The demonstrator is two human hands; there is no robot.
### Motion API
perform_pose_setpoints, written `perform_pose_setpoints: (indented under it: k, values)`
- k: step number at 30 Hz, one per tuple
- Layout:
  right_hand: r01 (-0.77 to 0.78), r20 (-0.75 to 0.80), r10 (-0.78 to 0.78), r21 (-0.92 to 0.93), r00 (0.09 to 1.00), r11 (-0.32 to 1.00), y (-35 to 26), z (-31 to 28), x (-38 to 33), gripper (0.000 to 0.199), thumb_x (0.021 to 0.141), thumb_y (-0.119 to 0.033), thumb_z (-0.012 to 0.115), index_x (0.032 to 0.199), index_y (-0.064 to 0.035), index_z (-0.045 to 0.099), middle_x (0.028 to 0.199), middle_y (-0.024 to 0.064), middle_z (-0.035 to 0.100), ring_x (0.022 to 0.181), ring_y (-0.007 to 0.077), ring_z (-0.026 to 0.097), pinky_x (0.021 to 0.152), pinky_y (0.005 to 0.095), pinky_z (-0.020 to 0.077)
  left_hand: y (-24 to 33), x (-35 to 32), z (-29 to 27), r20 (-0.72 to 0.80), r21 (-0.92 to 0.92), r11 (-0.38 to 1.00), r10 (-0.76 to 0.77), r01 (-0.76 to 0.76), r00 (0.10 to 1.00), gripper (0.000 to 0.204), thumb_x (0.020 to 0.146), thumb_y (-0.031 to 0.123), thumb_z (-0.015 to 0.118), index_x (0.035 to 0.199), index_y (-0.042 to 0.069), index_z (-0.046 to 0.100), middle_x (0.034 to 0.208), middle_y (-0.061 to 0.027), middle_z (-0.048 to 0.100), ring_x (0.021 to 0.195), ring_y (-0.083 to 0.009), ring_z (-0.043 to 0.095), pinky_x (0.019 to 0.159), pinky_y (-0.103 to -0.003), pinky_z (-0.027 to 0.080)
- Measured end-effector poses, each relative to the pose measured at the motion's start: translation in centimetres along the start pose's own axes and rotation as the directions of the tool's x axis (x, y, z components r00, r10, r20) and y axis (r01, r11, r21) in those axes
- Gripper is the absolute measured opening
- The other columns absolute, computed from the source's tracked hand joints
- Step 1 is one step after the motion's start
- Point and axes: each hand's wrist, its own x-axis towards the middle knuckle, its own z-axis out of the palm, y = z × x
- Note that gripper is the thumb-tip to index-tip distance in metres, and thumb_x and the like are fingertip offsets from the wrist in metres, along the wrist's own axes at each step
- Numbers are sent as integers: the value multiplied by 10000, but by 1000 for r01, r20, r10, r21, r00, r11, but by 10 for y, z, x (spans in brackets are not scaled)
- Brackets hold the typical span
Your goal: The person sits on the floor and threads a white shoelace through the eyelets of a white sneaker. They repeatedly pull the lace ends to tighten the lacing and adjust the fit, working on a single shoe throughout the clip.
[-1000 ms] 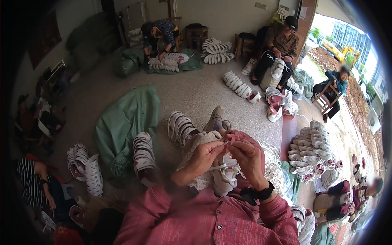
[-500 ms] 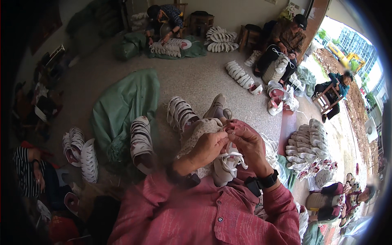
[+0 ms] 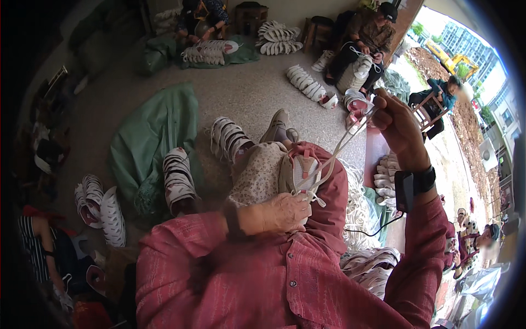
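A white and beige sneaker [image 3: 302, 171] with a mesh tongue and a pink tab rests on my lap, between a flowered cloth and my red trouser leg. My left hand [image 3: 280, 213] is closed around the near end of it, with part of the shoe hidden beneath the fingers. Up and to the right, my right hand [image 3: 400, 130] is raised with its fingers pinched on a white shoelace [image 3: 341, 147]. The lace runs in taut strands from the shoe to those fingers. A short loop of lace hangs loose beside my left fingertips.
Rows of nested white shoes [image 3: 178, 174] stand left of my legs, beside a green sack [image 3: 156, 129]. Loose white laces [image 3: 357, 200] lie at my right, near a black cable [image 3: 375, 231]. Co-workers sit ahead and to the right, including a person in a black cap [image 3: 366, 41].
My right hand has swung up and right, away from the shoe, drawing the lace out long. My left hand has dropped to the shoe's near end. The whole view has shifted slightly.
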Motion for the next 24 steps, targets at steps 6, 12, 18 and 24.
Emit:
perform_pose_setpoints:
  k: [6, 12, 18, 24]
  values:
    - [-44, -86, 38, -76, 996, 996, 1, -12, -5, 144, 1059, -153, 465, 1070, -47, 562, 894, -1, 621, 644, 43, 519, 582, 203, 440, -43, -66, -63, 292, 374, 834, -521, 405, 802, 319, 919, 415, 608, 929, 109, 697, 740, -114, 679, 741, -327, 685, 642, -438, 517]
    - [-53, -139, 47, -41, 989, 998, -10, -31, -1, 185, 1056, -146, 472, 1153, -4, 544, 1090, 97, 697, 741, 101, 655, 661, 242, 571, -27, -16, -131, -66, 170, 866, -465, 469, 883, 240, 880, 287, 680, 981, 69, 683, 853, -107, 675, 825, -329, 672, 707, -449, 526]
    - [-111, -22, 111, -24, 994, 993, 2, -18, 10, 157, 1041, -133, 504, 1133, -15, 551, 912, 36, 649, 688, 97, 603, 625, 258, 544, 4, 2, 12, 272, -58, 990, -110, 130, 956, 483, 888, 301, 658, 1214, -44, 570, 1291, -206, 565, 1295, -350, 496, 1095, -403, 399]
    - [-106, -219, 7, -443, 976, 890, -35, -22, 1, 162, 1020, -149, 511, 1071, -17, 588, 792, -40, 535, 590, 45, 460, 553, 212, 416, 13, -19, 58, 225, 282, 958, -128, 61, 966, 651, 849, 378, 654, 1282, -90, 524, 1392, -245, 503, 1366, -366, 421, 1174, -451, 284]
